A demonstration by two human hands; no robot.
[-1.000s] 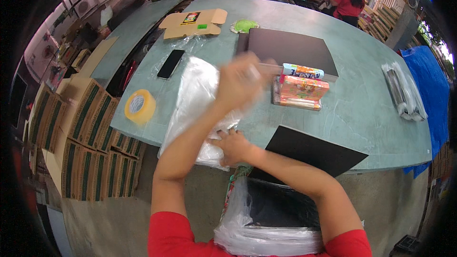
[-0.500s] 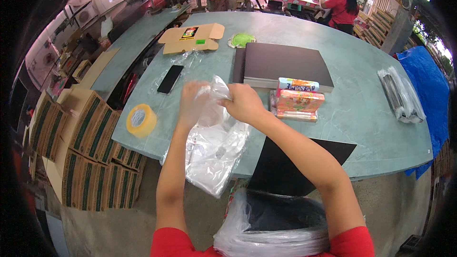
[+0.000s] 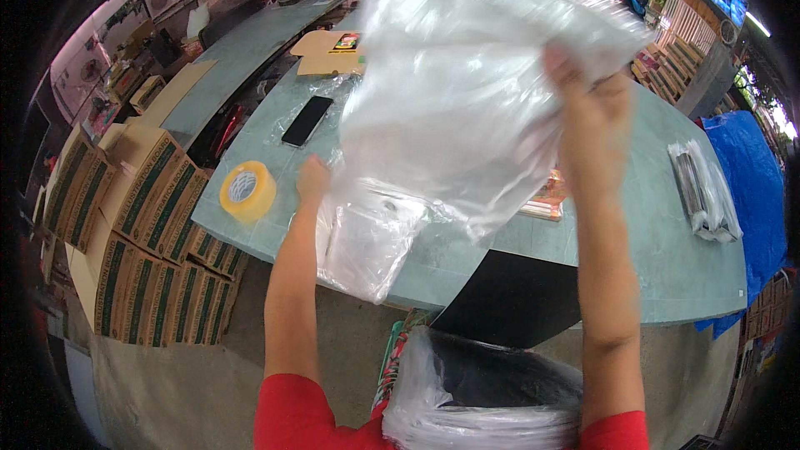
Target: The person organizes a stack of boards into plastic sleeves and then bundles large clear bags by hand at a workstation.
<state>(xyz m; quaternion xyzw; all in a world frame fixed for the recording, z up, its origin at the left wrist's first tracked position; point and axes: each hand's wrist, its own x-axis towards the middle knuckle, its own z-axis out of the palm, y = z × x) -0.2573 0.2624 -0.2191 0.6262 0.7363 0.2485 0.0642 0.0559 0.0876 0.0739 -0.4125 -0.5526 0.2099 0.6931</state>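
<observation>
My right hand (image 3: 590, 93) grips the edge of a large clear plastic bag (image 3: 458, 75) and holds it raised over the table, blurred by motion. Below and left of it, my left hand (image 3: 313, 177) is low at the table beside a pile of clear plastic bags (image 3: 371, 237); its fingers do not show clearly. The pile hangs partly over the table's near edge. Against my body rests a stack of black sheets in clear plastic (image 3: 500, 371). A black sheet (image 3: 508, 296) lies across the table edge, under my right forearm.
On the table (image 3: 667, 267) lie a yellow tape roll (image 3: 247, 192), a black phone (image 3: 307, 121), a flattened cardboard box (image 3: 321, 54) and orange packs (image 3: 546, 200), mostly covered. Plastic-wrapped items (image 3: 704, 192) lie at right beside a blue tarp (image 3: 746, 200). Stacked cartons (image 3: 150, 225) stand left.
My right hand has swung up and right, pulling a plastic bag open wide above the table. It now hides the dark books. My left hand has moved slightly down and left.
</observation>
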